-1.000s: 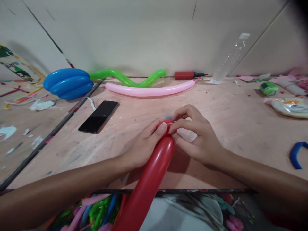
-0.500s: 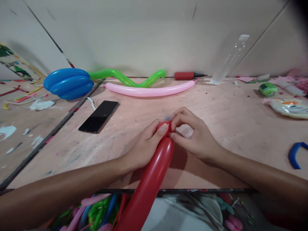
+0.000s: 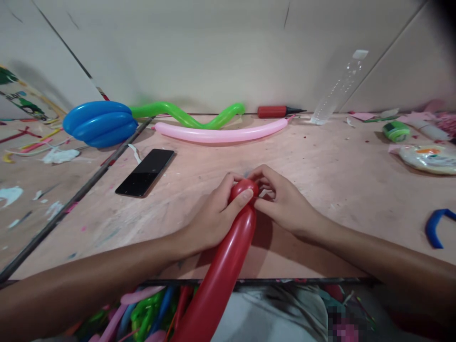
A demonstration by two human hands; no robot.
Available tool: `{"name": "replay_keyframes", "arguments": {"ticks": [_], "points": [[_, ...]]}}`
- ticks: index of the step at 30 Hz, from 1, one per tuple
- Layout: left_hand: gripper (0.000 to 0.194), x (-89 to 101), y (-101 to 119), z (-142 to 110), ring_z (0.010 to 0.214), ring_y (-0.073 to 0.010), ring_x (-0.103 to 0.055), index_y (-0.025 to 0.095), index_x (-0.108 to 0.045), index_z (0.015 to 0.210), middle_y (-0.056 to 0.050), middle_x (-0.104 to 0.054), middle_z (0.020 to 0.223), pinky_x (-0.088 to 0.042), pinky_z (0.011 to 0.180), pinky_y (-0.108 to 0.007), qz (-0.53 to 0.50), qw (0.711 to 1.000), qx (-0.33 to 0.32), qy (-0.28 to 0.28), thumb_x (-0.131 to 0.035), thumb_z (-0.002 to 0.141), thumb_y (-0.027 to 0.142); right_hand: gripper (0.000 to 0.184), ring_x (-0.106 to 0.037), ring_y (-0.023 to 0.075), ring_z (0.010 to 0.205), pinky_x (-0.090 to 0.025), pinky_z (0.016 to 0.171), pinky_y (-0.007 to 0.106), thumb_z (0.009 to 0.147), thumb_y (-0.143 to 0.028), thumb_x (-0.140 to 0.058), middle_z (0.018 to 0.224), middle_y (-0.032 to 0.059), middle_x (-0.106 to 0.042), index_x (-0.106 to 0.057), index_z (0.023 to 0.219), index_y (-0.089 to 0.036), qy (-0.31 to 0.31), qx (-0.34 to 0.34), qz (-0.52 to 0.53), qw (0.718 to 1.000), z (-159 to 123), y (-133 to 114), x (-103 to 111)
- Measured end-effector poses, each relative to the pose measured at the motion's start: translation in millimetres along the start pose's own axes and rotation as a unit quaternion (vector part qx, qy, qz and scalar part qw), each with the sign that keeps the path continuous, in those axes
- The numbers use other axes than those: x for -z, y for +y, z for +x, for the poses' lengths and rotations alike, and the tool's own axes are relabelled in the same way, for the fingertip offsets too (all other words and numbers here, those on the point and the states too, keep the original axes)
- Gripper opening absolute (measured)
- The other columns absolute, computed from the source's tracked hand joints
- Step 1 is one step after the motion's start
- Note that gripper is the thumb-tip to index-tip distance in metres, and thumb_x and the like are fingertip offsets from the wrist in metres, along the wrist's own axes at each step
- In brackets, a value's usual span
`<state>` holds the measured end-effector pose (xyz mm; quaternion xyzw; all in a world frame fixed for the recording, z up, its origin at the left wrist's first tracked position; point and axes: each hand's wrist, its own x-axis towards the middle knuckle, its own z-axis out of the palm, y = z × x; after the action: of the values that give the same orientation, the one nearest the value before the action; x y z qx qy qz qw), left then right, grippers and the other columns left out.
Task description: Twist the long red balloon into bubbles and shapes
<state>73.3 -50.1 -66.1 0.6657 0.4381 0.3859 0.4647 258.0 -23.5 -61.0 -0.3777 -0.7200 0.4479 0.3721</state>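
Observation:
A long red balloon [image 3: 228, 266] slants from the bottom of the head view up to both hands, with a small round bubble pinched off at its far end. My left hand [image 3: 219, 209] is closed on it, the thumb lying across the bubble's base. On the bubble's right side, my right hand [image 3: 280, 202] is closed with curled fingers and thumb at the pinched part. Its fingertips are partly hidden behind the balloon. The lower end of the balloon runs past the table edge and out of view.
Beyond the hands lie a black phone [image 3: 145, 173], a pink balloon [image 3: 221, 135], a green balloon [image 3: 185, 116] joined to a blue bundle [image 3: 99, 123], and a red pump [image 3: 272, 111]. A clear bottle [image 3: 337, 90] leans on the wall. A blue strip [image 3: 432, 230] lies at right.
The red bubble shows larger and rounder between my hands. My right fingers have lowered and curled in behind it, and my left thumb has shifted slightly right.

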Motion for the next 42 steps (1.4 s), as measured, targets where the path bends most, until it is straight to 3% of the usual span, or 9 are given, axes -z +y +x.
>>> {"name": "replay_keyframes", "arguments": {"ticks": [4, 9, 16, 21, 26, 32, 35, 39, 42], "points": [[0.03, 1.1, 2.3, 0.1, 0.105, -0.0179, -0.064, 0.025, -0.056, 0.116, 0.001, -0.067, 0.112, -0.047, 0.093, -0.031, -0.013, 1.0, 0.005, -0.001, -0.046, 0.107, 0.052, 0.026, -0.066, 0.0193, 0.102, -0.053, 0.083, 0.033, 0.084, -0.012, -0.063, 0.109, 0.0014, -0.068, -0.059, 0.106, -0.024, -0.006, -0.002, 0.031, 0.999, -2.2, -2.1, 1.6], [0.029, 1.5, 1.0, -0.6, 0.107, -0.017, -0.063, 0.024, -0.057, 0.118, 0.001, -0.065, 0.116, -0.047, 0.097, -0.031, -0.039, 0.999, -0.017, 0.003, -0.045, 0.108, 0.049, 0.044, -0.064, 0.0206, 0.106, -0.052, 0.084, 0.035, 0.078, -0.01, -0.06, 0.114, 0.0018, -0.065, -0.057, 0.118, -0.026, -0.01, -0.007, 0.062, 0.998, -4.9, -2.3, 3.1], [0.032, 1.2, -1.9, 0.7, 0.099, -0.0159, -0.063, 0.022, -0.062, 0.112, 0.0, -0.066, 0.108, -0.048, 0.091, -0.029, -0.065, 0.997, -0.021, 0.03, -0.044, 0.108, 0.049, 0.035, -0.064, 0.0192, 0.101, -0.05, 0.089, 0.035, 0.078, -0.012, -0.063, 0.108, 0.0008, -0.067, -0.059, 0.11, -0.024, -0.005, -0.016, 0.101, 0.995, -1.2, -2.1, 3.5], [0.028, 2.8, 0.7, 1.1, 0.097, -0.0155, -0.061, 0.022, -0.061, 0.108, 0.0, -0.065, 0.103, -0.048, 0.092, -0.028, -0.064, 0.995, -0.046, 0.057, -0.047, 0.108, 0.046, 0.017, -0.066, 0.0215, 0.1, -0.051, 0.094, 0.038, 0.088, -0.015, -0.058, 0.1, 0.0011, -0.072, -0.068, 0.099, -0.022, -0.122, -0.07, 0.093, 0.986, -3.4, -2.9, 4.1], [0.028, 3.5, 2.2, 1.1, 0.096, -0.0157, -0.061, 0.021, -0.061, 0.105, 0.0, -0.065, 0.103, -0.048, 0.092, -0.029, -0.066, 0.994, -0.046, 0.072, -0.047, 0.108, 0.045, 0.017, -0.063, 0.0188, 0.083, -0.049, 0.079, 0.033, 0.095, -0.021, -0.055, 0.086, 0.0001, -0.069, -0.07, 0.088, -0.02, -0.101, 0.01, -0.042, 0.994, -5.8, -5.2, 8.9], [0.027, 2.7, 1.1, 1.4, 0.095, -0.0153, -0.06, 0.022, -0.06, 0.106, 0.0, -0.065, 0.103, -0.049, 0.091, -0.028, -0.066, 0.994, -0.035, 0.076, -0.048, 0.107, 0.047, 0.02, -0.061, 0.0154, 0.074, -0.046, 0.069, 0.029, 0.102, -0.027, -0.052, 0.082, -0.0002, -0.068, -0.068, 0.093, -0.019, -0.053, 0.067, -0.093, 0.992, -5.5, -1.6, 8.4], [0.026, 2.3, 2.7, 1.4, 0.094, -0.0148, -0.06, 0.022, -0.06, 0.106, 0.001, -0.064, 0.101, -0.049, 0.089, -0.027, -0.051, 0.994, -0.037, 0.091, -0.049, 0.107, 0.045, 0.016, -0.058, 0.014, 0.067, -0.043, 0.065, 0.029, 0.099, -0.021, -0.054, 0.078, -0.0002, -0.068, -0.068, 0.092, -0.018, 0.005, 0.141, -0.23, 0.963, -7.8, 0.5, 7.4], [0.026, 2.8, 4.8, 0.8, 0.096, -0.0158, -0.061, 0.021, -0.06, 0.103, 0.0, -0.065, 0.101, -0.048, 0.091, -0.028, -0.035, 0.992, -0.037, 0.113, -0.049, 0.107, 0.045, 0.021, -0.058, 0.0148, 0.065, -0.041, 0.061, 0.03, 0.102, -0.021, -0.051, 0.079, 0.0029, -0.07, -0.069, 0.091, -0.018, 0.054, 0.295, -0.407, 0.863, -11.3, -6.1, 9.7], [0.029, 3.7, 6.2, 0.3, 0.099, -0.0172, -0.062, 0.021, -0.06, 0.106, -0.002, -0.067, 0.105, -0.048, 0.093, -0.029, -0.036, 0.994, -0.039, 0.098, -0.047, 0.107, 0.046, 0.02, -0.063, 0.0173, 0.073, -0.044, 0.065, 0.031, 0.101, -0.02, -0.052, 0.095, 0.0052, -0.075, -0.072, 0.1, -0.022, 0.07, 0.337, -0.485, 0.804, -11.8, -12.5, 13.1]]}}
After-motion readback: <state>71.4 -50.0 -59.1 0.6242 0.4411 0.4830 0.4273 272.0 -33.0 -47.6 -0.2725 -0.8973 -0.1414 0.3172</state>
